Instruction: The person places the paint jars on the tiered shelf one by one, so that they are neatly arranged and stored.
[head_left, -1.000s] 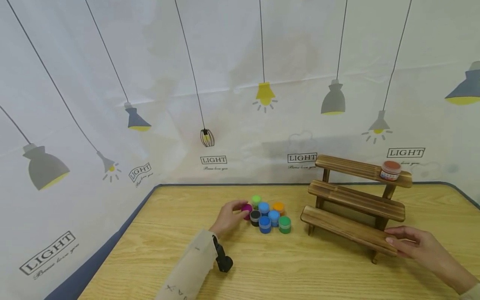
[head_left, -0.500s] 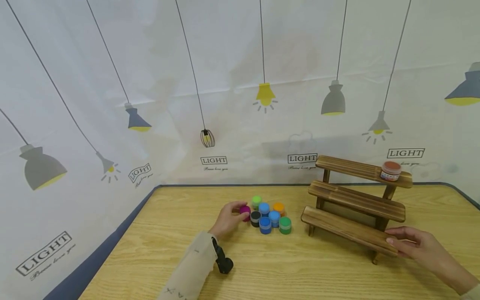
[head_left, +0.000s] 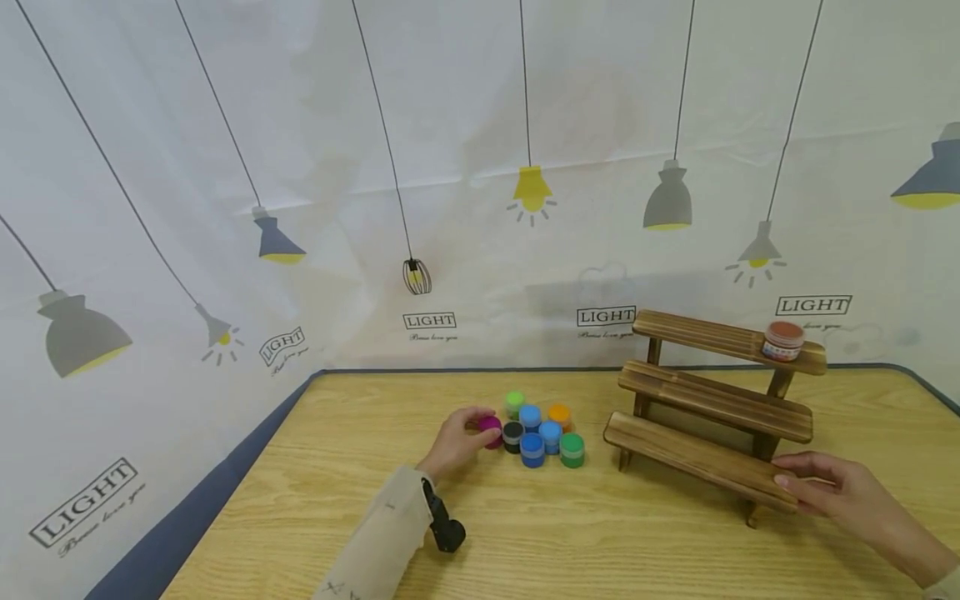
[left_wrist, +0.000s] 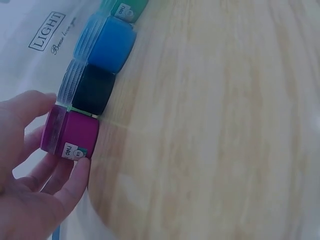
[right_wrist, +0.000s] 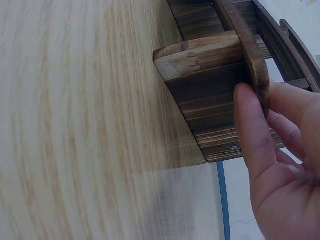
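Note:
A purple paint jar (left_wrist: 77, 132) stands at the left end of a jar cluster. My left hand (head_left: 457, 442) grips it, thumb low by its label and the other fingers round its far side. Beside it are a black jar (left_wrist: 92, 90), a blue jar (head_left: 532, 450), a green jar (head_left: 572, 450) and several others. At the right stands a three-step wooden display rack (head_left: 712, 410). My right hand (head_left: 843, 492) pinches the right end of its lowest step, the thumb and fingers on opposite faces in the right wrist view. A red-lidded jar (head_left: 783, 342) sits on the top step.
Behind the table (head_left: 585, 533) hangs a pale cloth (head_left: 465, 208) printed with lamps. A light green jar (head_left: 515, 405) and an orange jar (head_left: 559, 416) stand at the cluster's back. A black camera (head_left: 447, 529) is strapped to my left wrist.
The purple jar has shifted slightly toward me and left in my left hand, now beside the black jar. My right hand and the rack have stayed put.

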